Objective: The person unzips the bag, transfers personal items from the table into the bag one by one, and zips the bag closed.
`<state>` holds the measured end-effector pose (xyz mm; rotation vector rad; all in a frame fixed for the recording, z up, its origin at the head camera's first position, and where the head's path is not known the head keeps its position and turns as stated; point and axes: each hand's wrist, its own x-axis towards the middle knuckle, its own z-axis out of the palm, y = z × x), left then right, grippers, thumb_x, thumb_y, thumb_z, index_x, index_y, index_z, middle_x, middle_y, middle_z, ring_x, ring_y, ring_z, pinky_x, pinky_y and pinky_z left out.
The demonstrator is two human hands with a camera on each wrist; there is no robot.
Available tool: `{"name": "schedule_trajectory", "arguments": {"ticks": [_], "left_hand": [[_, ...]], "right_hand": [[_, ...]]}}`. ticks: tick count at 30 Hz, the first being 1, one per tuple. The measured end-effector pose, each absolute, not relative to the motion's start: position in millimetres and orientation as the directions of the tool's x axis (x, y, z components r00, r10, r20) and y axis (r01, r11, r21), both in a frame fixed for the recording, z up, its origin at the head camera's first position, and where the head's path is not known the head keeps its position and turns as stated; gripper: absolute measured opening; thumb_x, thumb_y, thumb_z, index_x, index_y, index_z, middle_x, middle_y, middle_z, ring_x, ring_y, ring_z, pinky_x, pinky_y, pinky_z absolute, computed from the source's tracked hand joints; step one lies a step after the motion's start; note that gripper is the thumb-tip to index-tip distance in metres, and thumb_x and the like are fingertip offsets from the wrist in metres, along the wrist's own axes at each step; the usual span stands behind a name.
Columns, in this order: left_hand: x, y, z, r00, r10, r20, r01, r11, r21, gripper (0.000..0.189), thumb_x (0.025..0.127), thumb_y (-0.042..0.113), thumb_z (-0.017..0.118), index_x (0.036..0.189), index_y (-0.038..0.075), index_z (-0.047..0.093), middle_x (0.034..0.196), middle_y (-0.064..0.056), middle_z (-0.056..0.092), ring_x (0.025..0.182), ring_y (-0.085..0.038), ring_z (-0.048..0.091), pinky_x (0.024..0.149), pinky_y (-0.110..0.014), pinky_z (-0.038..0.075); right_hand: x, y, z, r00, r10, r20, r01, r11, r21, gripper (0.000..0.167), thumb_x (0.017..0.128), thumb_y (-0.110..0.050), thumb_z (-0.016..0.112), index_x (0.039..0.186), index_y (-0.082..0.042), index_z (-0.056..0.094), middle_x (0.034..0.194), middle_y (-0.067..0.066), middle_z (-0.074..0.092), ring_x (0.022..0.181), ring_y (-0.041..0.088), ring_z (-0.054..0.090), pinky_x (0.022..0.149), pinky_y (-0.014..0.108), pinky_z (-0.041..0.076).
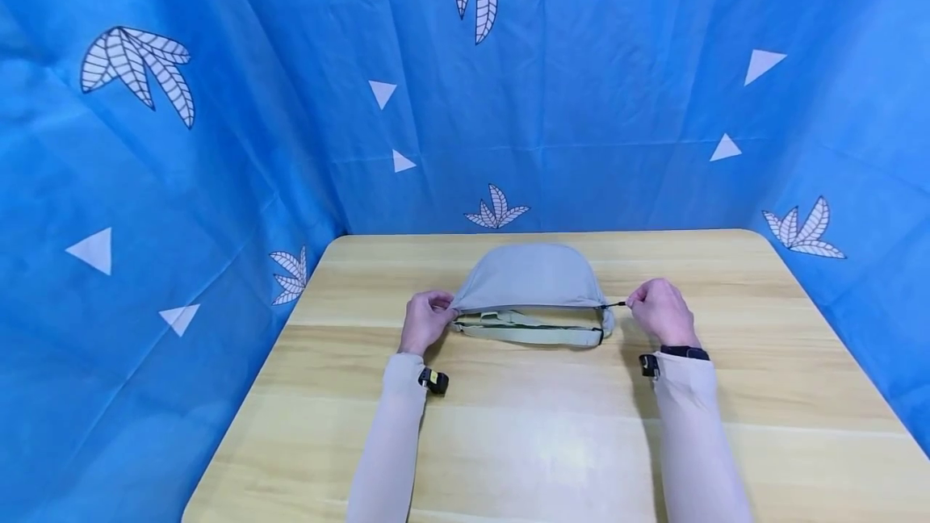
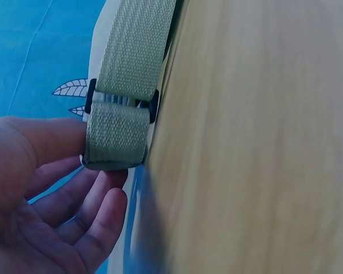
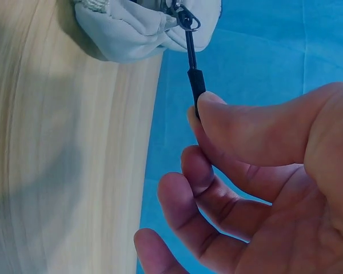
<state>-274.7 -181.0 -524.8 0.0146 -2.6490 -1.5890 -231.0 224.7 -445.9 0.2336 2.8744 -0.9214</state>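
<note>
A light grey belt bag [image 1: 534, 274] lies on the table, its curved side away from me and its zipper along the near side. My left hand [image 1: 425, 321] pinches the bag's left end. Up close in the left wrist view, the thumb lies beside a looped pale green webbing strap [image 2: 134, 51] with a black slider buckle [image 2: 154, 107]. At the opposite end, my right hand [image 1: 663, 313] pinches the black zipper pull [image 3: 196, 83] between thumb and index finger. The pull's cord stretches straight out from the metal slider [image 3: 187, 21] at the bag's right corner.
The pale wooden table [image 1: 538, 442] has rounded far corners. A blue curtain [image 1: 617, 87] with white leaves and triangles hangs behind it and along both sides. A black band [image 1: 685, 353] circles the right wrist, and small black cameras [image 1: 434, 381] sit at both cuffs.
</note>
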Motion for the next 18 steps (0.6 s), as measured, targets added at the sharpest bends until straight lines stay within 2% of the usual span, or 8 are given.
{"name": "schedule_trajectory", "arguments": {"ticks": [6, 11, 13, 16, 18], "left_hand": [[-270.6, -183.5, -527.8, -0.999, -0.022, 0.025, 0.011, 0.49, 0.871, 0.027, 0.083, 0.003, 0.082, 0.109, 0.001, 0.076, 0.097, -0.014, 0.075, 0.078, -0.018, 0.07, 0.073, -0.03, 0.058], [-268.0, -188.0, -526.6, -1.0, 0.026, 0.016, 0.027, 0.529, 0.848, 0.032, 0.085, 0.008, 0.082, 0.115, 0.0, 0.073, 0.1, -0.014, 0.075, 0.085, -0.021, 0.072, 0.081, -0.037, 0.059], [-265.5, -192.0, -523.9, -0.999, 0.051, 0.0, 0.029, 0.558, 0.829, 0.036, 0.088, 0.014, 0.081, 0.119, 0.0, 0.071, 0.103, -0.014, 0.075, 0.09, -0.023, 0.072, 0.086, -0.04, 0.059], [-261.3, -200.2, -516.4, -0.998, 0.059, 0.002, 0.038, 0.599, 0.8, 0.042, 0.094, 0.023, 0.076, 0.128, 0.0, 0.067, 0.11, -0.016, 0.074, 0.098, -0.028, 0.072, 0.091, -0.045, 0.058], [-259.4, -205.3, -509.8, -0.998, 0.04, 0.043, 0.058, 0.629, 0.775, 0.045, 0.098, 0.028, 0.071, 0.132, 0.0, 0.065, 0.119, -0.018, 0.072, 0.106, -0.032, 0.07, 0.095, -0.048, 0.056]], "right_hand": [[-227.9, 223.0, -449.1, -0.981, 0.107, -0.162, 0.183, 0.79, -0.585, 0.023, 0.095, -0.011, 0.059, 0.108, 0.001, 0.074, 0.116, 0.024, 0.072, 0.094, 0.032, 0.063, 0.076, 0.047, 0.049], [-226.5, 222.7, -452.6, -0.988, 0.075, -0.133, 0.14, 0.791, -0.596, 0.021, 0.096, -0.01, 0.059, 0.105, 0.002, 0.074, 0.11, 0.023, 0.073, 0.084, 0.028, 0.062, 0.07, 0.039, 0.048], [-225.5, 222.8, -454.1, -0.992, 0.058, -0.11, 0.113, 0.79, -0.602, 0.022, 0.098, -0.011, 0.059, 0.106, 0.004, 0.073, 0.111, 0.025, 0.072, 0.086, 0.03, 0.063, 0.072, 0.041, 0.049], [-224.0, 222.6, -455.2, -0.998, 0.03, -0.06, 0.06, 0.784, -0.618, 0.032, 0.102, -0.018, 0.059, 0.118, 0.009, 0.066, 0.122, 0.03, 0.066, 0.103, 0.041, 0.063, 0.087, 0.053, 0.052], [-222.1, 221.6, -453.7, -0.999, 0.026, -0.019, 0.032, 0.776, -0.63, 0.044, 0.105, -0.025, 0.057, 0.13, 0.011, 0.059, 0.133, 0.034, 0.059, 0.12, 0.048, 0.057, 0.1, 0.061, 0.047]]}}
